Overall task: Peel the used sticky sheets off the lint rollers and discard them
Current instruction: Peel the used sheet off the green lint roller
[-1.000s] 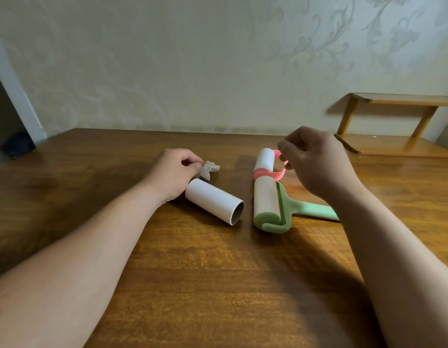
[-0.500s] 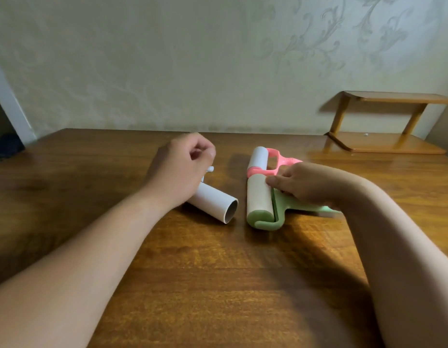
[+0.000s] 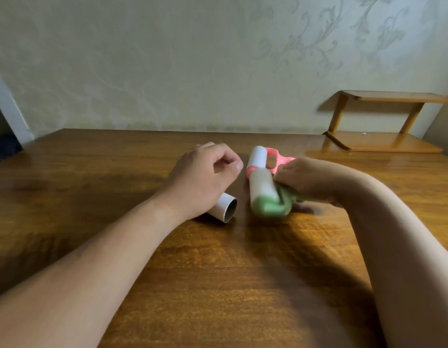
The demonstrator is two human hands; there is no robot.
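A green lint roller [image 3: 264,194] with a pale sheet roll lies on the wooden table [image 3: 217,272]. My right hand [image 3: 303,177] is wrapped around its green handle, which is mostly hidden. Just behind it lies a pink lint roller [image 3: 258,156] with a white roll. A loose white cardboard-core roll [image 3: 225,208] lies to the left, partly covered by my left hand [image 3: 205,174]. That hand hovers above it with fingers curled loosely and nothing visible in them. The crumpled sheet is hidden behind it.
A small wooden two-level shelf [image 3: 383,121] stands at the table's back right against the pale patterned wall. A dark object [image 3: 5,146] sits off the table's left edge.
My right hand came down from above the pink roller and closed on the green roller's handle. My left hand lifted off the loose roll and shifted right, now covering the crumpled sheet.
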